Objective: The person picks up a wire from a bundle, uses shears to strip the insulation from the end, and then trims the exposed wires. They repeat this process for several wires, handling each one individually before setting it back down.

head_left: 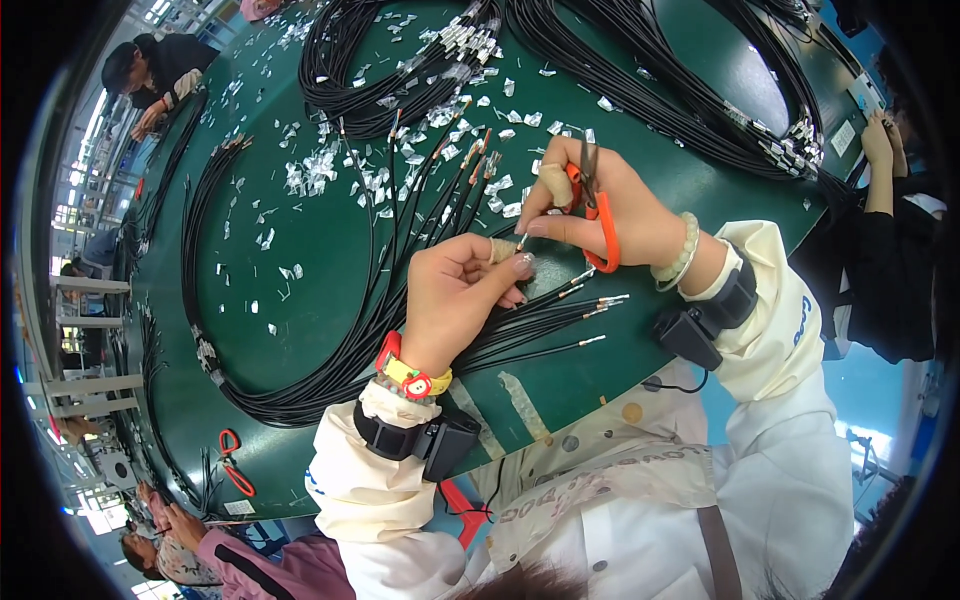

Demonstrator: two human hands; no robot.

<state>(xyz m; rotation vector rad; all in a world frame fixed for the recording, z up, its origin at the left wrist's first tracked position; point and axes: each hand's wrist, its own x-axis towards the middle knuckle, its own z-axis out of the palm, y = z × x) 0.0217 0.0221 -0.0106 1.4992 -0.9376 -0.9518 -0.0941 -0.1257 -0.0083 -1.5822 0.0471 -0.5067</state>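
My left hand (450, 295) is closed, pinching a black cable near its stripped tip (521, 242). The fingertips of my right hand (625, 205) meet at that same tip. Tucked in my right hand is a pair of scissors with orange handles (607, 235), its blades pointing away from the cable. Finger wraps cover a finger on each hand. Under my left hand runs a bundle of black cables (340, 385). Some of its ends, with whitish tips (593, 341), fan out to the right; others with copper-coloured ends (480, 165) point away from me.
Small clear plastic scraps (315, 172) litter the green table (290, 335). Coiled cable bundles (640, 95) lie along the far side. Another orange-handled pair of scissors (236, 465) rests at the near left. Co-workers sit around the table, one at the far left (155, 75).
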